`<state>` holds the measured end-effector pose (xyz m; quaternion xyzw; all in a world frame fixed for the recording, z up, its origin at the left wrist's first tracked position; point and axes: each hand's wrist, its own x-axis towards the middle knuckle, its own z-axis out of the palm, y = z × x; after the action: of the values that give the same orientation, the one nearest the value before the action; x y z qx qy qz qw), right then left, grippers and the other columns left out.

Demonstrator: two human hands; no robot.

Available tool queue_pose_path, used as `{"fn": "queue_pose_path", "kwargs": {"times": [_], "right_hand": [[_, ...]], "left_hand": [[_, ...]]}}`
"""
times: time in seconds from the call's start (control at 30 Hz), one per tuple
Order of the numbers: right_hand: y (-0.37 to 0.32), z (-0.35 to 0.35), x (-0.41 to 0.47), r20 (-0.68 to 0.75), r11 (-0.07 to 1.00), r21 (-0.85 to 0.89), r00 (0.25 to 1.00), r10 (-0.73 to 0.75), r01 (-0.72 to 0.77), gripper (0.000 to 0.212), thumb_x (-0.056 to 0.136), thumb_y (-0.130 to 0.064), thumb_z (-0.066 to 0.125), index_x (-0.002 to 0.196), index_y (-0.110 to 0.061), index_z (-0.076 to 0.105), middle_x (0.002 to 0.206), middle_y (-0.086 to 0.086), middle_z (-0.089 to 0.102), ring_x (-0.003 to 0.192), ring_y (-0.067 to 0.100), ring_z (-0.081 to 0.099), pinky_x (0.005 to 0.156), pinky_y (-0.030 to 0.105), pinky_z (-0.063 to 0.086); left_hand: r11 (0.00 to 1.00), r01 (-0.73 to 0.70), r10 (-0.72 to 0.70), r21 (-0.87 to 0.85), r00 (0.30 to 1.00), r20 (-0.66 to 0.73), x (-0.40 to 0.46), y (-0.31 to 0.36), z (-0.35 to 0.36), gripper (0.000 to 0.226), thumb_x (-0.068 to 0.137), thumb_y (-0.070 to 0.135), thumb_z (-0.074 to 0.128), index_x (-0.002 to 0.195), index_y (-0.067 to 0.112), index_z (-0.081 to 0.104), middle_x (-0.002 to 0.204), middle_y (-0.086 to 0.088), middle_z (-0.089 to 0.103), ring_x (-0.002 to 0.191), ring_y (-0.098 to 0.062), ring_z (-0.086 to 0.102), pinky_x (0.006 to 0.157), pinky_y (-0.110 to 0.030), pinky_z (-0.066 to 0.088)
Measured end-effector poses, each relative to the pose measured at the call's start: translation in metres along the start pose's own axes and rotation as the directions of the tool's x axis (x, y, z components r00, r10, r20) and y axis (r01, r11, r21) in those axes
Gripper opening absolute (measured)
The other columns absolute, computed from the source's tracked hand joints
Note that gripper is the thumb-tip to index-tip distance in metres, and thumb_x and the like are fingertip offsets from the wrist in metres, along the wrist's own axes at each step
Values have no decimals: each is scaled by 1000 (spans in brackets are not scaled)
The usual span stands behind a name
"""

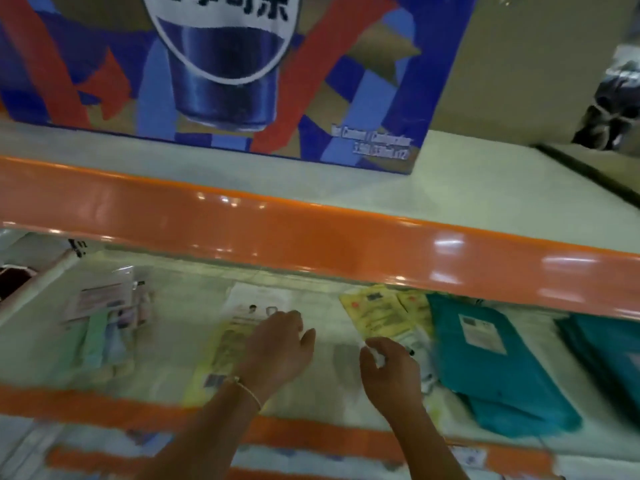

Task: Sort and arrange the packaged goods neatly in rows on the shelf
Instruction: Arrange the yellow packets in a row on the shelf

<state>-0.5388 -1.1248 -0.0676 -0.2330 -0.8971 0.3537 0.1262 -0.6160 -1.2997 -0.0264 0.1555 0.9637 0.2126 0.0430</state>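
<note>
Flat packaged goods lie on the pale middle shelf [180, 341]. My left hand [277, 344] rests with relaxed fingers on a yellow-green packet [221, 358], which overlaps a white packet [256, 297] behind it. My right hand [391, 368] has curled fingers and pinches the edge of a white packet [420, 344], which lies partly over yellow packets [381, 313]. A stack of teal packages [491, 358] sits to the right of that hand. Pastel packets in clear wrap [104, 323] lie at the left. The view is blurred by motion.
The orange rail of the upper shelf [311, 237] overhangs the back of the goods. A large blue cola carton [242, 64] stands on that upper shelf. More teal packages [609, 344] lie at the far right. The shelf's own orange front rail [311, 436] runs under my forearms.
</note>
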Motion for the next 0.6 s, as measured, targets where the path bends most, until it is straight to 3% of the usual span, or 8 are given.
{"fn": "queue_pose_path", "kwargs": {"times": [0.07, 0.1, 0.17, 0.27, 0.33, 0.4, 0.5, 0.6], "right_hand": [[23, -19, 4, -26, 999, 0, 999, 35, -35, 27, 90, -28, 62, 114, -18, 69, 113, 1, 70, 102, 17, 64, 82, 20, 43], [32, -27, 7, -27, 999, -8, 999, 36, -36, 25, 91, -28, 61, 113, -19, 69, 110, 1, 70, 99, 17, 64, 79, 20, 42], [48, -40, 13, 0, 1000, -4, 1000, 25, -25, 25, 92, -27, 60, 114, -18, 67, 110, 1, 68, 99, 18, 63, 79, 22, 44], [61, -52, 26, 83, 999, 24, 996, -31, 29, 36, 94, -25, 56, 128, -15, 57, 127, 4, 58, 111, 18, 59, 90, 25, 45], [66, -55, 35, 153, 997, 4, 986, -70, 71, 46, 96, -26, 53, 139, -13, 45, 140, 7, 45, 122, 22, 51, 95, 24, 40], [69, -55, 43, 230, 996, -57, 972, -54, 69, 55, 96, -31, 51, 145, -13, 35, 149, 10, 31, 132, 26, 39, 102, 29, 37], [75, -53, 48, 295, 992, -112, 955, -20, 56, 63, 93, -39, 52, 147, -15, 29, 153, 12, 21, 138, 33, 29, 109, 37, 35], [79, -51, 47, 306, 980, -171, 951, -51, 107, 62, 90, -48, 51, 142, -16, 36, 143, 11, 33, 132, 32, 35, 106, 39, 36]], "left_hand": [[964, -1, 11, -265, 999, 37, -1, 28, 25, 24, 94, 39, 52, 105, 20, 62, 107, 3, 60, 85, -11, 60, 68, -18, 44], [876, 75, -37, -477, 995, 89, -2, 43, 35, 19, 93, 33, 56, 103, 19, 64, 108, 2, 61, 84, -10, 62, 67, -15, 47], [547, 292, -146, -784, 956, 255, -2, 72, 50, 12, 93, 21, 58, 101, 16, 65, 107, -6, 63, 88, -17, 66, 70, -27, 58], [343, 414, -252, -843, 905, 342, 7, 100, 68, 8, 92, 10, 54, 94, 11, 62, 92, -10, 60, 82, -28, 62, 71, -36, 57], [340, 437, -283, -833, 892, 353, 12, 111, 78, 13, 86, 6, 53, 74, 7, 48, 75, -10, 43, 69, -27, 45, 62, -39, 41], [355, 453, -337, -818, 878, 340, 15, 117, 86, 11, 77, 7, 53, 73, 9, 44, 68, -9, 35, 65, -25, 38, 59, -38, 32], [326, 496, -423, -805, 838, 345, 17, 119, 93, 8, 79, 10, 54, 74, 3, 52, 64, -10, 46, 59, -23, 46, 58, -35, 36], [212, 532, -451, -820, 798, 400, 19, 120, 94, 18, 84, 5, 52, 66, 5, 51, 57, -9, 46, 52, -23, 45, 58, -33, 38]]}}
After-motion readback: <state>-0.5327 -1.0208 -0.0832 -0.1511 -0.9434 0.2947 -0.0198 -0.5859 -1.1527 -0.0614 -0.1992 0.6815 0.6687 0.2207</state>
